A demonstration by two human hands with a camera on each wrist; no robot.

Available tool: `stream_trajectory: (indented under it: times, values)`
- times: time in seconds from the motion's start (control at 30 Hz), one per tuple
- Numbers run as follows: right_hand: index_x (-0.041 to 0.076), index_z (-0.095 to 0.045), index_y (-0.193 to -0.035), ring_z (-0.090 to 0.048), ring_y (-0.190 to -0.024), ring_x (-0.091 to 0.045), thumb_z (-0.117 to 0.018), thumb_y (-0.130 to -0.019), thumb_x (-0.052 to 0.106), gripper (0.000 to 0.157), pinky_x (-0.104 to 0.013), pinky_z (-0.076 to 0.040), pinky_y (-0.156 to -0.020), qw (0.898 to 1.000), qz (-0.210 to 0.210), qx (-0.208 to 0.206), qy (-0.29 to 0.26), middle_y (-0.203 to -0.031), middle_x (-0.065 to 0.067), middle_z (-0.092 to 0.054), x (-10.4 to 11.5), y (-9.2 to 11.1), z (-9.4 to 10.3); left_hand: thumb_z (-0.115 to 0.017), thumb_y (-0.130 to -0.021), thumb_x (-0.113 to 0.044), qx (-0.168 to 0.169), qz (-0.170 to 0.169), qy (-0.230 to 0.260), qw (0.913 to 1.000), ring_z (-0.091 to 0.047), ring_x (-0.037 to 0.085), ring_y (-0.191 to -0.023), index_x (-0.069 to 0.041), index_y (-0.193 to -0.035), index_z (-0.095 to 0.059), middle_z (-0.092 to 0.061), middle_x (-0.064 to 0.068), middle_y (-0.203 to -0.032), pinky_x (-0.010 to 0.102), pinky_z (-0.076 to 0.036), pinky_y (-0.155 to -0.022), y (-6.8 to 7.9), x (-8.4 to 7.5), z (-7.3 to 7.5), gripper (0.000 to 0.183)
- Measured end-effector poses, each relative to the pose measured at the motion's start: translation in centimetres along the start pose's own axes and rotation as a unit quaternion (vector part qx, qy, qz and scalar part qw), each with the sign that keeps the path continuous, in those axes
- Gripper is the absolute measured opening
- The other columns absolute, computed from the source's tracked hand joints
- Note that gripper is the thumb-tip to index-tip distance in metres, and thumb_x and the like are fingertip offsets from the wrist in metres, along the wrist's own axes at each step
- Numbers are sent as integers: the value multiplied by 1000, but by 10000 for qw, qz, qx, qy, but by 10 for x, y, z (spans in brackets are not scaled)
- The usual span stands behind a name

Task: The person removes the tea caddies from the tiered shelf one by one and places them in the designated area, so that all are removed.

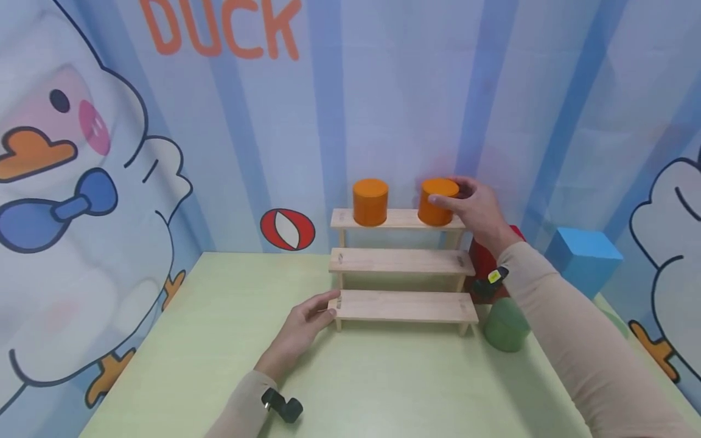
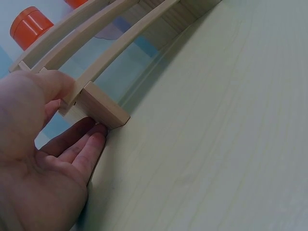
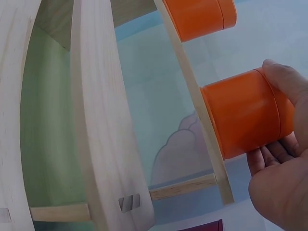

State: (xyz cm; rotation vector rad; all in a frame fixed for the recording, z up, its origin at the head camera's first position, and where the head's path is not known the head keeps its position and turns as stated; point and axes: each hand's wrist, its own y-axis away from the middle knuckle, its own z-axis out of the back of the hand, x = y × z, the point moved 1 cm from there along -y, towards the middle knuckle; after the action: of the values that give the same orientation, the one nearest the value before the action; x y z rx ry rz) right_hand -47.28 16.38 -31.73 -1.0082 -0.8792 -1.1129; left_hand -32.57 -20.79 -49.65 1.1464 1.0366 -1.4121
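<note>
A three-tier wooden step shelf (image 1: 402, 261) stands against the backdrop. Two orange cylindrical canisters are upright on its top tier; a seam near the upper end rings each one. My right hand (image 1: 482, 210) holds the right canister (image 3: 243, 113), thumb on one side and fingers curled round the other; its base meets the tier board. The left canister (image 1: 370, 202) stands apart from it, untouched. Low at the left, my left hand (image 1: 301, 325) grips the end of the bottom tier, with the thumb at the board and the fingertips by the short leg (image 2: 103, 108).
Right of the shelf are a red block (image 1: 482, 258), partly hidden by my right arm, a green rounded piece (image 1: 506, 328) and a blue block (image 1: 583, 258). A printed duck backdrop (image 1: 405, 91) rises behind the pale wood-grain table (image 1: 230, 304).
</note>
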Motion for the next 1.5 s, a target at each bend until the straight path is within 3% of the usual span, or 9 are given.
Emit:
stream_trajectory:
  times: [0.33, 0.5, 0.77, 0.93, 1.1, 1.5]
  values:
    - [7, -52, -161, -58, -137, -32, -87, -99, 42, 80, -47, -48, -125, 9999, -102, 2, -58, -155, -15, -59, 4, 1, 6, -69, -113, -23, -34, -1, -35, 10000, -64, 29, -141, -26, -156, -66, -66, 8, -154, 54, -47, -125, -1, 2, -5, 44]
    - [6, -52, -161, -57, -135, -28, -88, -99, 38, 78, -44, -48, -126, 9999, 11, -106, -131, -155, -14, -59, 12, 2, 12, -69, -113, -25, -38, 25, -131, 9999, -63, 29, -143, -29, -156, -66, -66, 7, -154, 54, -46, -126, -2, 3, 0, 43]
    - [8, -54, -159, -57, -132, -22, -88, -99, 38, 75, -35, -50, -122, 9993, 300, -239, -48, -152, -10, -60, 37, 24, 37, -69, -113, -24, -86, 69, -49, 9999, -63, 28, -143, -30, -156, -66, -64, 8, -155, 50, -49, -124, -1, 1, 4, 43]
    - [9, -57, -158, -59, -129, -21, -89, -98, 38, 74, -19, -56, -106, 9986, 417, -336, 41, -147, -6, -63, 44, 36, 54, -69, -113, -25, -38, 70, -123, 9999, -62, 28, -144, -29, -158, -64, -63, 8, -158, 49, -50, -124, 0, 0, 0, 45]
    - [7, -58, -157, -61, -124, -20, -88, -99, 31, 69, -14, -57, -98, 9976, 556, -402, 37, -141, -1, -66, 50, 53, 73, -69, -113, -26, 0, 123, -156, 9998, -61, 29, -145, -29, -158, -64, -62, 9, -159, 49, -49, -124, 1, 1, -4, 46]
    - [15, -48, -167, -58, -127, -16, -82, -102, 45, 79, -13, -53, -101, 9957, 107, -471, 793, -147, 4, -58, 64, 102, 114, -67, -114, -28, 285, 176, -24, 9994, -57, 28, -149, -31, -161, -60, -59, 8, -160, 50, -44, -128, -2, 3, 0, 47]
